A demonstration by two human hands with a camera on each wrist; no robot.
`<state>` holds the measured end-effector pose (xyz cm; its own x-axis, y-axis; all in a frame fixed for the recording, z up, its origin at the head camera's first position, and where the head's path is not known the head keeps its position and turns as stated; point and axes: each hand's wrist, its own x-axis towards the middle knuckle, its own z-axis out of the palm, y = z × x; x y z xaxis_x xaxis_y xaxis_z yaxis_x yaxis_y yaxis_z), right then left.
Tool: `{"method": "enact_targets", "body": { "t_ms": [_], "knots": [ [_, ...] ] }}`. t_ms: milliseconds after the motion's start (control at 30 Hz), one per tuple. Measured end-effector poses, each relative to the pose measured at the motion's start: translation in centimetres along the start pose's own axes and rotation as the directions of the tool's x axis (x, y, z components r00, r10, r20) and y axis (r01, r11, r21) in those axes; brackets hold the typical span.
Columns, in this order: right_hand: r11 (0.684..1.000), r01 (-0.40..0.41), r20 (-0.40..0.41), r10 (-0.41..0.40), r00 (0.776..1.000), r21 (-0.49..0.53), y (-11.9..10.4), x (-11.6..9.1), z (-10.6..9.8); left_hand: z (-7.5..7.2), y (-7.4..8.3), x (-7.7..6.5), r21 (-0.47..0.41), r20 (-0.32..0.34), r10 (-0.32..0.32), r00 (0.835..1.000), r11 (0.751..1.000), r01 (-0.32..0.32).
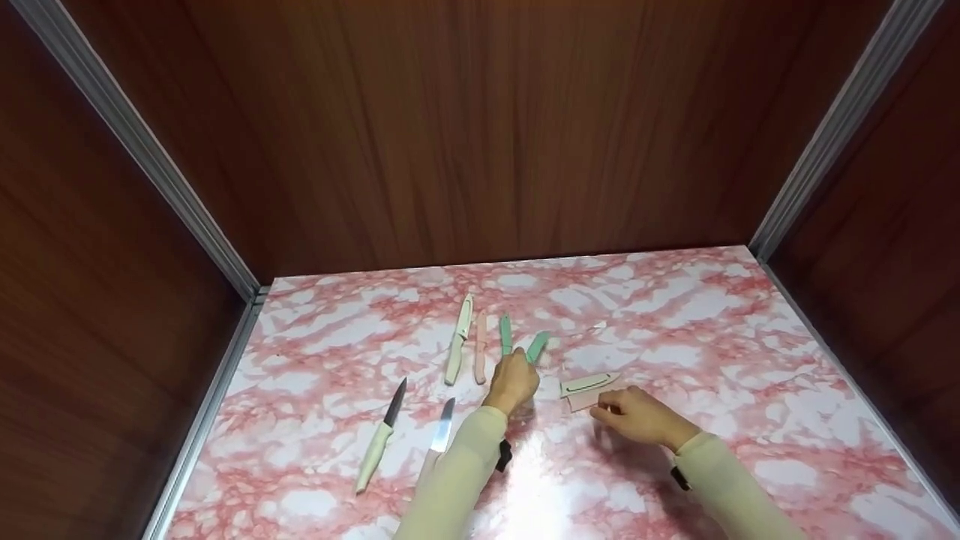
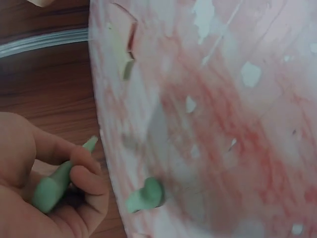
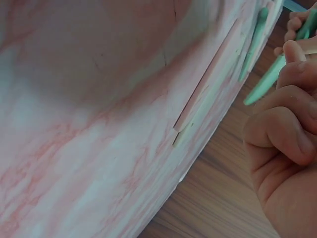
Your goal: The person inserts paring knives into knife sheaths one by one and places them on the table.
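Above the tabletop (image 1: 675,300), our left hand (image 1: 514,382) grips a green knife (image 2: 52,191), probably light, stiff, smooth, best held by its handle; our right hand (image 1: 641,416), loosely curled, holds nothing.

Six knives (image 1: 374,457), two loose sheaths (image 1: 589,385)

Remotely I get 1 head cam peering forward and down over left hand (image 1: 514,381) and right hand (image 1: 637,415), plus 2 close-up wrist cams, tipped sideways, both catching the left hand's green knife (image 2: 48,192).
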<state>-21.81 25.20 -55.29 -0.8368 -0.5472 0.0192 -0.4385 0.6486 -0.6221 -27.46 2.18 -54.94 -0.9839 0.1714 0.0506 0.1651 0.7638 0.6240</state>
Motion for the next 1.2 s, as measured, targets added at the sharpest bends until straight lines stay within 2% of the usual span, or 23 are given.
{"method": "enact_targets", "body": {
  "t_ms": [200, 300, 600, 800, 1200],
  "knots": [
    [1.0, 0.024, 0.005, -0.024, 1.0, -0.002, 0.2, -0.2, 0.0, 0.9, -0.4, 0.9, -0.038, -0.018, -0.087, 0.996, 0.996, 0.087],
    [0.999, 0.023, 0.004, -0.023, 1.0, -0.025, 0.2, -0.2, 0.0, 1.3, -0.6, 1.1, -0.021, -0.039, -0.109, 0.993, 0.994, 0.109],
    [0.999, -0.002, 0.015, 0.002, 1.0, -0.054, 0.1, -0.2, -0.2, 2.1, -0.5, 1.5, 0.077, -0.142, -0.039, 0.989, 0.996, 0.051],
    [0.999, -0.005, -0.005, 0.005, 1.0, -0.037, 0.1, -0.2, -0.2, 3.0, -0.6, 1.7, 0.15, -0.18, -0.017, 0.983, 0.988, 0.044],
    [0.999, 0.023, -0.011, -0.024, 1.0, -0.037, 0.5, -0.2, -0.1, 3.8, -0.6, 2.2, 0.23, -0.254, -0.066, 0.965, 0.965, 0.127]
  ]
}}
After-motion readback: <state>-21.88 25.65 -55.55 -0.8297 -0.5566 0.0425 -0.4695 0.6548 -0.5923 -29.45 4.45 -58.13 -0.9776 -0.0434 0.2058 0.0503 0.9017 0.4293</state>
